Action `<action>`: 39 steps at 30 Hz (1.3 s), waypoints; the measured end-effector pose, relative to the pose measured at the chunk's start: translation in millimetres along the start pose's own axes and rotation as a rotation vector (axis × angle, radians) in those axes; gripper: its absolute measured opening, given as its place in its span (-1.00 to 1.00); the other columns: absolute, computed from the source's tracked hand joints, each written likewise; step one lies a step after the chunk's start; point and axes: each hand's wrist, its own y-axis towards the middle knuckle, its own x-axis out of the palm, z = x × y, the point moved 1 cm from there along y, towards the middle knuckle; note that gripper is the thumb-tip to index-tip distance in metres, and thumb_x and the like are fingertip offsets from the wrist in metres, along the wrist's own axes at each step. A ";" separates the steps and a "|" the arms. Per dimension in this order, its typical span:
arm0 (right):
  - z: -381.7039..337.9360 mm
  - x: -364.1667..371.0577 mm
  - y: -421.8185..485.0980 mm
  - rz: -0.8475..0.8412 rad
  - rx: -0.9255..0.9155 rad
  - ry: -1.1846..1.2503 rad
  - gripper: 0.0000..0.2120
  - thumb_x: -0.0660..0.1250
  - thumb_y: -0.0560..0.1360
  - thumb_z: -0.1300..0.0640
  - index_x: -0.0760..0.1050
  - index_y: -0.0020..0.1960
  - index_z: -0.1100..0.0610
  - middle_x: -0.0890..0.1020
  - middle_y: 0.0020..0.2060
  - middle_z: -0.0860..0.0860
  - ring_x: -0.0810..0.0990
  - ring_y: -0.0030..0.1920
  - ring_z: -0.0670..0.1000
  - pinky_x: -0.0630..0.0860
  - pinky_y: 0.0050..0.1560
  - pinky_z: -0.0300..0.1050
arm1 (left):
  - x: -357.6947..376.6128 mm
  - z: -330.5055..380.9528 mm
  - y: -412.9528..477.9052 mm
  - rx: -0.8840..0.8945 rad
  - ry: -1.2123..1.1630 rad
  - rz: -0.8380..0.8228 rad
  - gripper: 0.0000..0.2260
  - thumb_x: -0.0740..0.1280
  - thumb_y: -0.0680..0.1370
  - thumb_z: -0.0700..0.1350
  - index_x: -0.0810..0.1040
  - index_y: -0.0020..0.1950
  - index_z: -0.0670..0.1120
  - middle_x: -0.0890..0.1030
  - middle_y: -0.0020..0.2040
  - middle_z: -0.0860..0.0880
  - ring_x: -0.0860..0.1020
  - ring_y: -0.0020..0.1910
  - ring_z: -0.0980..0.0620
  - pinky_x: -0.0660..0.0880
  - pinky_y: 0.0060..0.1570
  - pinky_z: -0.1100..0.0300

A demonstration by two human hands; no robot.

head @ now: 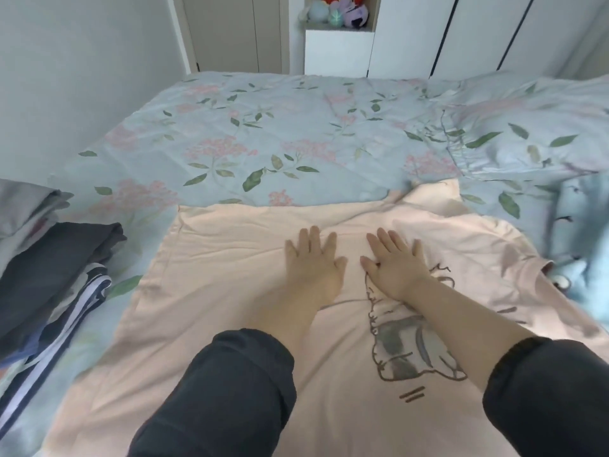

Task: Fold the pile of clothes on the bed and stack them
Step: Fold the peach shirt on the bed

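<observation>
A pale pink T-shirt [230, 291] with a grey cartoon print lies spread flat across the near part of the bed. My left hand [313, 262] presses flat on its middle with straight fingers. Just to the right, my right hand [395, 262] lies flat on the shirt too, partly covering the top of the print. A stack of folded clothes [56, 265], dark grey and striped, sits at the left edge of the bed. A light blue patterned garment [580, 258] lies crumpled at the right edge.
The bed [263, 136] has a pale blue floral cover, and a pillow [534, 127] in the same fabric lies at the far right. A white wall runs along the left. Closets and a shelf with plush toys [339, 11] stand behind the bed.
</observation>
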 end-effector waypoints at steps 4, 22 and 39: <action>45.6 -3.0 3.4 0.023 0.052 -0.030 -0.39 -0.14 0.59 -0.20 -0.11 0.56 0.02 -0.12 0.55 -0.03 -0.17 0.54 -0.02 -0.19 0.46 0.23 | 10.2 46.6 8.1 0.254 0.048 0.122 -0.51 -0.14 0.63 0.10 -0.03 0.56 0.09 -0.10 0.58 -0.01 -0.21 0.54 -0.06 -0.21 0.46 -0.17; 170.0 -80.5 133.5 0.166 0.634 1.052 -0.72 0.38 0.48 -0.03 0.48 0.02 0.16 0.56 -0.34 0.02 0.45 -0.32 0.00 0.40 -0.29 -0.25 | 21.2 60.4 46.5 0.294 -0.050 0.189 -0.49 -0.08 0.59 0.12 0.01 0.56 0.13 -0.07 0.59 0.01 -0.16 0.55 -0.01 -0.20 0.47 -0.06; 161.8 -116.8 30.1 -0.573 0.013 1.005 -0.80 0.15 0.51 0.47 0.51 -0.01 0.29 0.68 -0.07 0.21 0.69 -0.14 0.08 0.60 -0.12 -0.16 | 5.0 53.9 35.3 0.160 -0.518 0.535 -0.48 -0.02 0.57 -0.04 0.23 0.50 -0.19 0.34 0.45 -0.14 0.27 0.46 -0.07 0.13 0.47 0.04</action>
